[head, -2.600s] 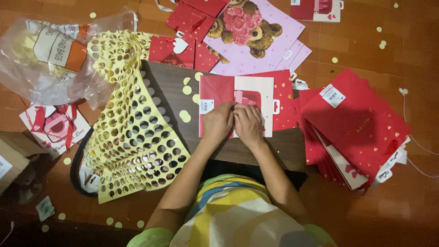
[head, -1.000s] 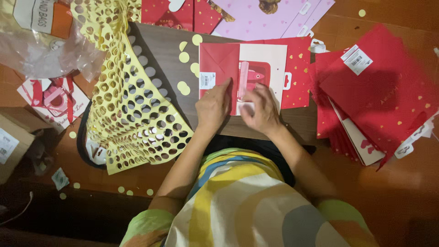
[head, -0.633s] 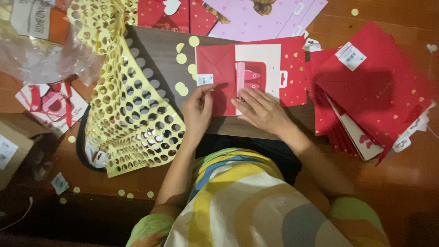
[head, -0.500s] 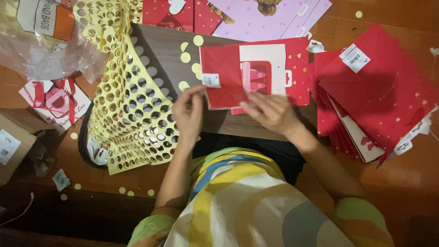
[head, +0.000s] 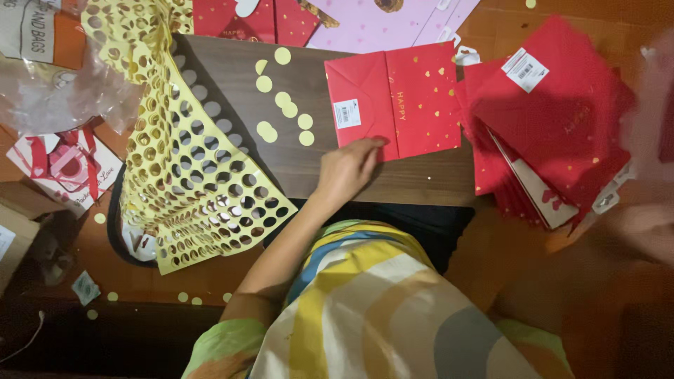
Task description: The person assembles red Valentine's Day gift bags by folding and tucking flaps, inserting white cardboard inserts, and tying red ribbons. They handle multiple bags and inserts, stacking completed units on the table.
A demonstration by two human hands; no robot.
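Flipped since the earlier frame, red paper bag (head: 393, 102) now lies plain side up on wooden surface (head: 232, 84). Left hand (head: 347, 168), fingers loose, touches its near edge. Right hand (head: 642, 231) has swung away, right of the bag beside red bag stack (head: 554, 119); blurred, grip unreadable.

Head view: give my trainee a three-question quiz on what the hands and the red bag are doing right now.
1. True or false: the left hand touches the lower edge of the flat red bag.
2. The punched yellow sheet lies on which side of the red bag in the picture? A) left B) right C) on top of it
3. What lies loose on the board between the sheet and the bag?

Key
1. True: the fingertips rest on its lower edge.
2. A.
3. Small yellow paper circles. The right hand is only a blur at the right edge, near the stack of red bags.
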